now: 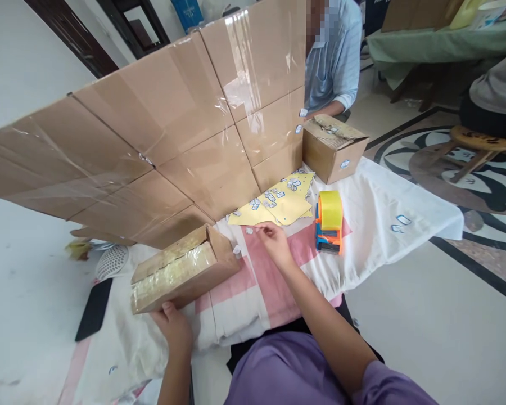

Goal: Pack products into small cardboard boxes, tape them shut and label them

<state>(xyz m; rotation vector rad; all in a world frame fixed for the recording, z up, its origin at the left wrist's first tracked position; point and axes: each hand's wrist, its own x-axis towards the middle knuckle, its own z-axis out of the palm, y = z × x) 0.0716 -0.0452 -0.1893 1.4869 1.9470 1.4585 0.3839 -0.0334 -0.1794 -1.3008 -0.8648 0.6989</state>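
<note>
My left hand grips the lower near corner of a taped cardboard box, its thumb on the front face and the other fingers hidden underneath. The box stands slightly tilted at the left of the cloth. My right hand is over the pink part of the cloth, thumb and forefinger pinched together. Whatever is between those fingertips is too small to make out. Just left of them lies a small pale scrap. Beyond the hand, yellow paper sheets carry several small white cutouts with blue edges.
A tall cardboard panel stands behind the sheets. A tape dispenser with yellow tape is to the right, before a second cardboard box. A black phone-like slab lies left. Another person sits behind the panel.
</note>
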